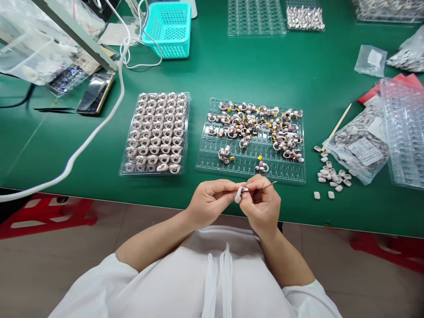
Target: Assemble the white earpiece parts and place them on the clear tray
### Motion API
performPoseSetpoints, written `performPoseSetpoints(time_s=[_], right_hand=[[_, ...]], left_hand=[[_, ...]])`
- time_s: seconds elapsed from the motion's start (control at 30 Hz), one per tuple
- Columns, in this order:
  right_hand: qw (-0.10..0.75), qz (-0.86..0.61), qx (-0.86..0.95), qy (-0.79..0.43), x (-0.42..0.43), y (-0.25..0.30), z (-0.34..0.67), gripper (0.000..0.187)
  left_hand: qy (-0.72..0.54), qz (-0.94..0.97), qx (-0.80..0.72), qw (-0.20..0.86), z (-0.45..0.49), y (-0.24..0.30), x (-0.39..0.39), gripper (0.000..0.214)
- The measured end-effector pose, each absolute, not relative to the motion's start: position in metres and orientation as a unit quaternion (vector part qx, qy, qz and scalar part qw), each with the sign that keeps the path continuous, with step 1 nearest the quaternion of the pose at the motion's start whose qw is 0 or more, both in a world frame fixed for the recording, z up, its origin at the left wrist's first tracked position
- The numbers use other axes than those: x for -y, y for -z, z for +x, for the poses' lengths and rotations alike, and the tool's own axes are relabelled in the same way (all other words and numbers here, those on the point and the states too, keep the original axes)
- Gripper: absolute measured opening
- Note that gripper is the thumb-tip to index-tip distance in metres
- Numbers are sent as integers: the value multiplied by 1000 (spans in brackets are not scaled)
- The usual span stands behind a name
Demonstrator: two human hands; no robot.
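Observation:
Close to the table's front edge, my left hand pinches a small white curved earbud part. My right hand is closed, its thumb and finger against the same part. Thin metal tweezers stick out to the right from between its fingers. Beyond my hands lies a clear ribbed tray with many loose earbud parts bearing yellow tabs. To its left, another clear tray holds rows of white earbud pieces. The fingers hide much of the held part.
Small white caps lie right, beside a plastic bag of parts, a wooden stick and stacked clear trays. A turquoise basket stands at the back. A white cable crosses the left side near a phone-like device.

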State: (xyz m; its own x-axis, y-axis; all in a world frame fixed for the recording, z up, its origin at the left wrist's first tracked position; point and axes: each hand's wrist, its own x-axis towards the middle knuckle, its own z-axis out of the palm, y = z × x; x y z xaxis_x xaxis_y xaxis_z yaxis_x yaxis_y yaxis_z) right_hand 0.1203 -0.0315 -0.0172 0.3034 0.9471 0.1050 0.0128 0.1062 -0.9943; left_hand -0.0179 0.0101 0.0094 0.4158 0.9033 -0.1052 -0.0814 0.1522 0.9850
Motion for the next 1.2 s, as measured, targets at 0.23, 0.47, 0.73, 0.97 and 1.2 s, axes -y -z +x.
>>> performPoseSetpoints(time_s=[0.23,0.47,0.73,0.97,1.2], right_hand=[[578,-530,428,-450,26,16,125,13],[473,-568,452,-499,24,7,141,15],[450,-555,474,-515,24,-1,150,9],[486,-558,434,-514,37,3,157,14],[483,-562,470,-480,40,2,149,10]], left_hand=[[-349,539,-401,653,-22,-8,-14,23],[-265,552,-402,680,-25,-20,-25,25],[-325,499,-422,684,-19,-19,-24,21],[-348,407,-411,738,-18,-15,-30,23],[-380,423,-443,693,-13,-12,-28,15]])
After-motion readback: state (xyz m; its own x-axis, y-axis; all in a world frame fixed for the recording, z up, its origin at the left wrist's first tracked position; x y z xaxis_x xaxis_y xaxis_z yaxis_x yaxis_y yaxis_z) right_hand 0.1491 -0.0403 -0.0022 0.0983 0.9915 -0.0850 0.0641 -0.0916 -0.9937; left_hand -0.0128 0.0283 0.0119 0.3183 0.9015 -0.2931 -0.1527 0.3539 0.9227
